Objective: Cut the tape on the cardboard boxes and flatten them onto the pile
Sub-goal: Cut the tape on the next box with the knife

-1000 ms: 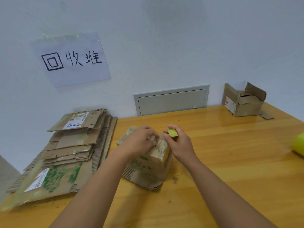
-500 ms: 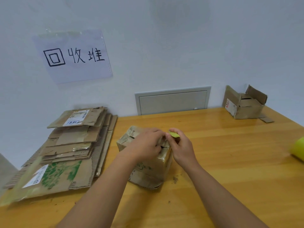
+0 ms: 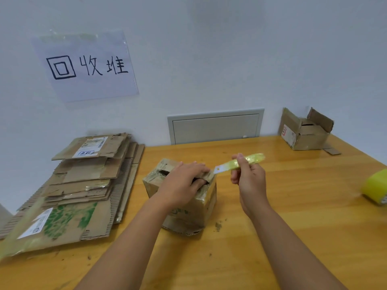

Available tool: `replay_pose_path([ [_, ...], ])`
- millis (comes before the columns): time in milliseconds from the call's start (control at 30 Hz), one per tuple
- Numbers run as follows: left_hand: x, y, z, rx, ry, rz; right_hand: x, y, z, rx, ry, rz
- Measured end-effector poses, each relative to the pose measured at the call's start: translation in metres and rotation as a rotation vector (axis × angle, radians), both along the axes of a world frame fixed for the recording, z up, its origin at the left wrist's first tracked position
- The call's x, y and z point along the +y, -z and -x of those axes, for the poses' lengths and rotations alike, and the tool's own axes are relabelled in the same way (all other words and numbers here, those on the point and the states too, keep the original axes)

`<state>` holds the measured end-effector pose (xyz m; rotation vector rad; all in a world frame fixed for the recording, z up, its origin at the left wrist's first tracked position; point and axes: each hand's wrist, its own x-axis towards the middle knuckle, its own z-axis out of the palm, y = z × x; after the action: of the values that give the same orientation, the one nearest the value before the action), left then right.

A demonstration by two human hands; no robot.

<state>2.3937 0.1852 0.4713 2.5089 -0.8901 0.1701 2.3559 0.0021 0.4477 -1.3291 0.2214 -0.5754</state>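
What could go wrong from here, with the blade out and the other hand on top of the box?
1. The knife in the right hand points its bare blade at the left hand, whose fingers reach into the slit on the box; a slip could nick them.
2. The box top looks torn and crumpled, so the blade might snag and jerk.
3. Pressing on the top could shift the box on the table mid-cut.

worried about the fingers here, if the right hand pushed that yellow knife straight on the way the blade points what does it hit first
Most likely the box at its near top corner, and just past that the left hand lying on it. The cutter in the right hand has its tip almost there; depth is uncertain.
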Motion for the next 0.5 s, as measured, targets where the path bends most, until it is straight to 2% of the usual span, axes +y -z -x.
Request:
replay_pose_path([
  [133,0.000,-0.002,0.003,-0.016,0.014,-0.004,0.000,0.001,0.005,0.024,-0.131,-0.153],
  [500,0.001,-0.002,0.003,-0.016,0.033,-0.070,0.013,0.005,0.007,0.185,-0.155,-0.028],
])
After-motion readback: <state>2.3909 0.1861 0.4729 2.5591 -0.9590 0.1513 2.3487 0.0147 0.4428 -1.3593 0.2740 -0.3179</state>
